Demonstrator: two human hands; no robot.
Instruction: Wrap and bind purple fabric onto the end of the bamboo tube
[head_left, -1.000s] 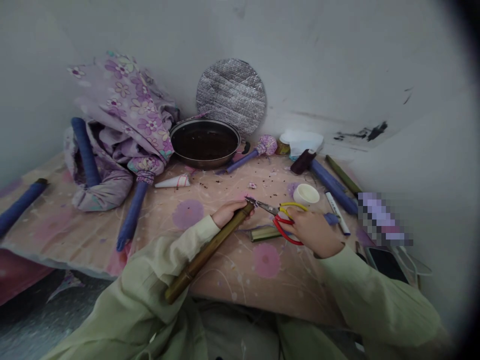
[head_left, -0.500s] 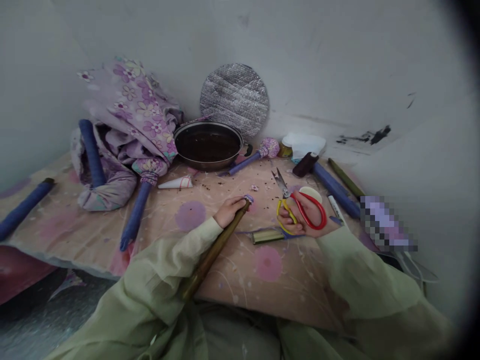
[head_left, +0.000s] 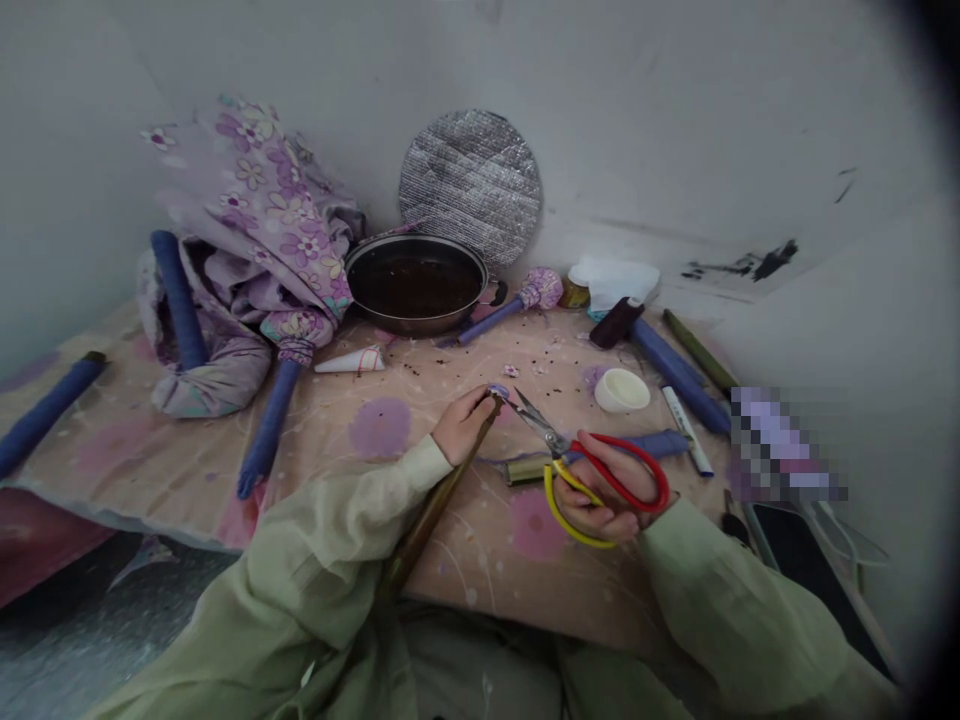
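L hand: fingers closed round upper end of bamboo tube, gripping it; tube slants down twd lap, small lilac bit at its tip.

R hand: fingers closed on red-and-yellow handles of scissors; blades open, tips near tube's upper end, not touching it.

Below hands: blue-wrapped rod and short bamboo piece lie on table, just under scissors.

Sleeves: pale green sleeves cover both forearms.

Table: pink-patterned cloth-covered table, dark specks scattered on it.

Near R side: white cup, white marker, dark thread spool, long blue rod, green stick, phone.

Far edge: dark-filled metal pan w/ quilted foil disc behind it, against wall; lilac-headed stick beside pan.

Far L: lilac floral fabric heaped w/ blue rods, white paper cone near it.
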